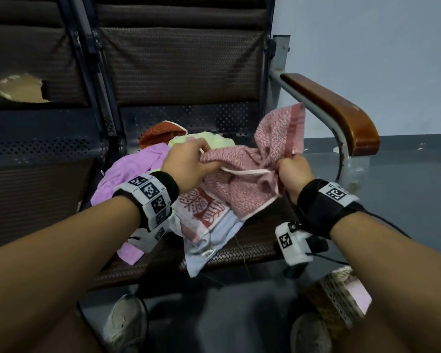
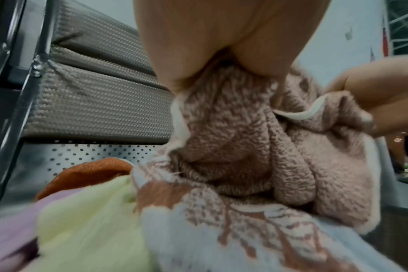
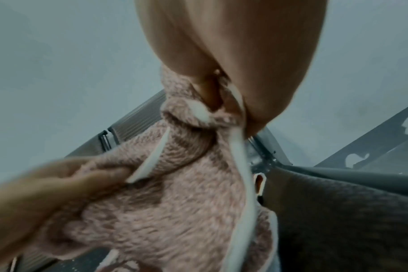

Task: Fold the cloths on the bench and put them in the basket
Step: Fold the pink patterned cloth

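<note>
A pale grey-blue wall and a dark floor are seen behind a row of metal waiting seats; the padded seat serving as the table is bounded on the right by a wooden armrest. Most of the seat is covered by a loose heap of cloths. A lilac cloth is spread at the left, a white-and-blue towel with a red tree pattern hangs over the front edge, and a pale yellow-green cloth and a rust-orange cloth are bunched at the back. None of these is seen folded.

The pink terry towel is held up above the heap, crumpled, with one corner standing up near the armrest. It is gripped at its white-trimmed edge by both hands: the left hand is closed on a bunch of it, and the right hand is clamped on another gathered part, the two held a little apart.

The wicker basket is seen on the floor at lower right, below the right forearm, with something pink and pale already in it. The task is judged to be early: at most a little is basketed, and five cloths remain.
</note>
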A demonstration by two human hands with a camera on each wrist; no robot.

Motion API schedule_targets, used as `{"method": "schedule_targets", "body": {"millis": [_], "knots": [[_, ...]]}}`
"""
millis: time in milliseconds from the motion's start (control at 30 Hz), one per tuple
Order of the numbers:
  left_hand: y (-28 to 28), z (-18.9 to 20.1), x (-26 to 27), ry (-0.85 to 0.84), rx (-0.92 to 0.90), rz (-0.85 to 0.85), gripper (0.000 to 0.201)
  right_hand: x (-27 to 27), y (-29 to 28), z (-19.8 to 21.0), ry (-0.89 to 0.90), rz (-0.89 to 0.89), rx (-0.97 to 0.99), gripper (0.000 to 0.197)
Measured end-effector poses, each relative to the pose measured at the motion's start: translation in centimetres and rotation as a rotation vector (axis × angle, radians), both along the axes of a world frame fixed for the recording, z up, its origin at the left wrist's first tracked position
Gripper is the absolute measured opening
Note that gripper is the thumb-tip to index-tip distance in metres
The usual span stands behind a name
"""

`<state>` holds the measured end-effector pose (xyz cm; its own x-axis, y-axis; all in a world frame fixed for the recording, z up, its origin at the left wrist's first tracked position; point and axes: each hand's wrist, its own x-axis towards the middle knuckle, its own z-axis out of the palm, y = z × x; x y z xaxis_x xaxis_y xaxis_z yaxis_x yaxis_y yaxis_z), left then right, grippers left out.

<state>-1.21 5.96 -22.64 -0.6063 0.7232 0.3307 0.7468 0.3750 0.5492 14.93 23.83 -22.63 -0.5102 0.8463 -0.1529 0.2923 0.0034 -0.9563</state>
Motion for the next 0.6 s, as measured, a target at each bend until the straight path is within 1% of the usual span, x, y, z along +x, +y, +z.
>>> {"method": "schedule_targets", "body": {"millis": [33,67,100,133,167,200,233,267,300,333,367,400,433,533,600], "knots": [[0.1,0.3,0.1,0.032,0.051,0.007,0.038,0.1,0.4,-0.5,-0.128,0.016,0.044,0.031],[0.1,0.5,0.3,0.052,0.090,0.000,0.047,0.2,0.6,-0.9,-0.238,0.031,0.099,0.048],[0.1,0.6,0.5,0.062,0.107,-0.014,0.056,0.2,0.3,-1.0,-0.290,0.053,0.165,0.068],[0.1,0.7,0.8,0.069,0.095,-0.028,0.062,0.2,-0.2,-0.8,-0.278,0.093,0.252,0.087],[0.2,0.7,1.1,0.077,0.064,-0.047,0.064,0.0,-0.9,-0.4,-0.238,0.164,0.367,0.101],[0.3,0.7,1.4,0.080,0.026,-0.069,0.064,-0.2,-1.8,0.0,-0.218,0.275,0.494,0.107],[0.4,0.7,1.7,0.080,-0.004,-0.096,0.062,-0.4,-2.6,0.2,-0.233,0.414,0.611,0.105],[0.6,0.8,1.9,0.078,-0.019,-0.131,0.058,-0.7,-3.3,0.1,-0.266,0.533,0.709,0.093],[0.7,0.9,1.9,0.072,-0.019,-0.171,0.053,-0.9,-3.9,0.1,-0.293,0.591,0.777,0.072],[0.7,1.0,1.8,0.058,-0.015,-0.208,0.048,-1.0,-4.2,0.2,-0.294,0.575,0.803,0.049],[0.7,1.0,1.6,0.036,-0.023,-0.234,0.043,-0.9,-4.3,0.4,-0.259,0.526,0.788,0.033],[0.5,0.8,1.3,0.011,-0.058,-0.242,0.040,-0.9,-4.1,0.5,-0.216,0.463,0.775,0.030],[0.3,0.4,0.8,0.000,-0.114,-0.220,0.037,-0.8,-3.7,0.7,-0.176,0.410,0.765,0.031],[-0.7,-0.8,-1.0,0.093,-0.314,-0.054,0.024,-0.5,-2.3,1.6,-0.107,0.331,0.725,0.032],[-1.3,-1.0,-2.0,0.101,-0.408,0.038,0.023,-0.2,-1.5,1.6,-0.096,0.279,0.699,0.031]]}}
